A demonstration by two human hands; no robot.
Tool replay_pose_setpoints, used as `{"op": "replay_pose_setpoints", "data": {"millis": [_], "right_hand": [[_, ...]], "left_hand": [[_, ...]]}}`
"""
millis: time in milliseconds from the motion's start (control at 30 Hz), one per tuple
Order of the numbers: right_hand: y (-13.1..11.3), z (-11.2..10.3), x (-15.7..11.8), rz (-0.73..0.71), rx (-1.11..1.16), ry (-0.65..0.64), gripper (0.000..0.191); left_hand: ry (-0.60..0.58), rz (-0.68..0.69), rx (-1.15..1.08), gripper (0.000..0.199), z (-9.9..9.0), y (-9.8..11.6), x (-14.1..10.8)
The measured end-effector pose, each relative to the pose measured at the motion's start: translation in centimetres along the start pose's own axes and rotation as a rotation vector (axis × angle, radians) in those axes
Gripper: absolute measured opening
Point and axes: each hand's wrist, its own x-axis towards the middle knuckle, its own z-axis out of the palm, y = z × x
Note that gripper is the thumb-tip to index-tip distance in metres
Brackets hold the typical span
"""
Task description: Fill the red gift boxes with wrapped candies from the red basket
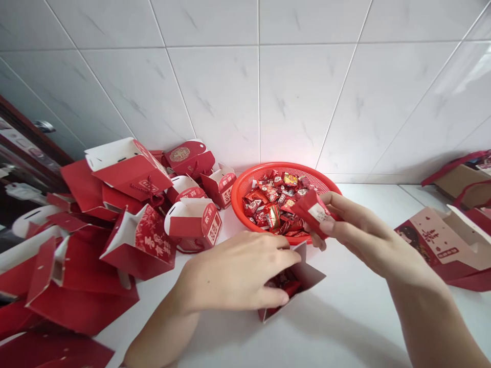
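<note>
My left hand [245,271] is at a small open gift box [311,273] on the white surface. Its fingers curl over the box's side and the thumb dips inside the opening, gripping it. Red-wrapped candies [286,286] lie in this box, partly hidden by the hand. Between the thumb and fingers of my right hand [360,232] is a red candy packet [313,210] with a white label. That hand is raised over the right front rim of a red plastic basket [240,189], which is filled with assorted wrapped candies [274,204].
Many red gift boxes, some open, crowd the left side, among them a box with a rope handle [128,174] and a box with a white lid flap [194,225]. At the right stands a pink and red box [445,245]. A tiled wall [295,102] rises behind the basket.
</note>
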Motion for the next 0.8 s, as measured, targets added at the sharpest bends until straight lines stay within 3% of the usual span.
{"op": "replay_pose_setpoints", "data": {"millis": [100, 267, 333, 533, 800], "right_hand": [[0.5, -0.4, 0.6, 0.009, 0.113, 0.018, 0.014], [0.1, -0.1, 0.4, -0.016, 0.116, -0.017, 0.036], [-0.3, 0.2, 0.2, -0.048, 0.114, -0.04, 0.036], [-0.7, 0.4, 0.2, -0.116, 0.104, 0.066, 0.029], [-0.6, 0.2, 0.6, -0.093, 0.171, 0.117, 0.026]], "left_hand": [[0.022, 0.012, -0.122, 0.01, -1.1, -0.8, 0.8], [0.565, -0.111, -0.476, 0.024, -1.3, -1.5, 1.5], [0.686, -0.098, -0.557, 0.021, -1.1, -1.6, 1.7], [0.69, -0.083, -0.607, 0.014, -0.8, -1.7, 2.2], [0.692, -0.111, -0.647, 0.014, -0.9, -1.8, 2.2]]}}
